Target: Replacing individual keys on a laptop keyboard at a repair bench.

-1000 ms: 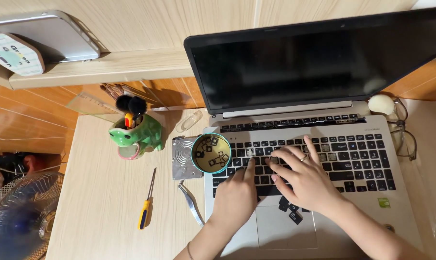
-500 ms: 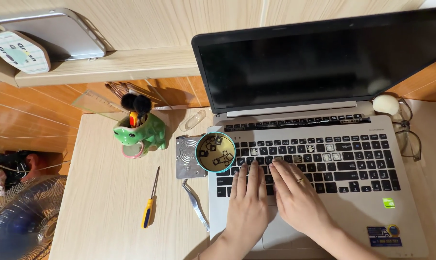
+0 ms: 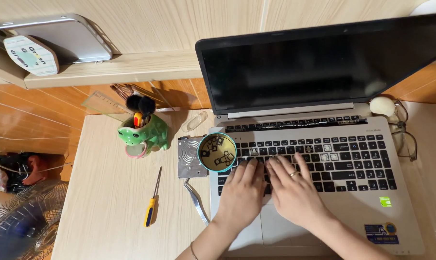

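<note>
A silver laptop (image 3: 372,207) with a dark screen stands open on the pale wooden desk (image 3: 107,207). Both of my hands rest side by side on the left-middle of its black keyboard (image 3: 352,159). My left hand (image 3: 242,195) lies flat with fingertips on the keys just below a small teal bowl (image 3: 217,152) that holds several loose black keycaps. My right hand (image 3: 295,190), with a ring on one finger, touches the keys beside it. A few key spots further right show bare light patches. Neither hand visibly holds anything.
Left of the laptop lie a metal hard-drive plate (image 3: 189,156), tweezers (image 3: 197,202) and a yellow-handled screwdriver (image 3: 152,204). A green frog-shaped pen holder (image 3: 143,137) stands behind them. Glasses (image 3: 405,135) and a white round object (image 3: 382,106) sit at the right. A fan (image 3: 20,226) is at lower left.
Both hands slid together toward the left-middle of the keyboard, next to the bowl. The loose keycaps seen earlier on the palm rest are now hidden or gone. The view shifted.
</note>
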